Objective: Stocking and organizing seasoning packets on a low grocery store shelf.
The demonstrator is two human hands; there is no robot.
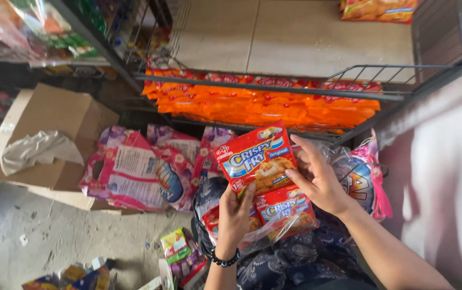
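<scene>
Sachet (pixel 256 158), red, glossy, flat, blue band and fried-food picture on its face; tilted, above the lap. Right hand (pixel 321 180) pinches its right edge, fingers closed on it. Left hand (pixel 234 215) grips its lower corner. More red sachets (pixel 287 209) beneath sit in a clear wrapper, partly hidden by both hands.

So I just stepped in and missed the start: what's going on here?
A person holds a red packet between both hands, the left hand at its lower edge, the right hand on its side. More red packets in clear wrap lie on the lap beneath. Ahead, a wire shelf holds a row of orange packets.
</scene>
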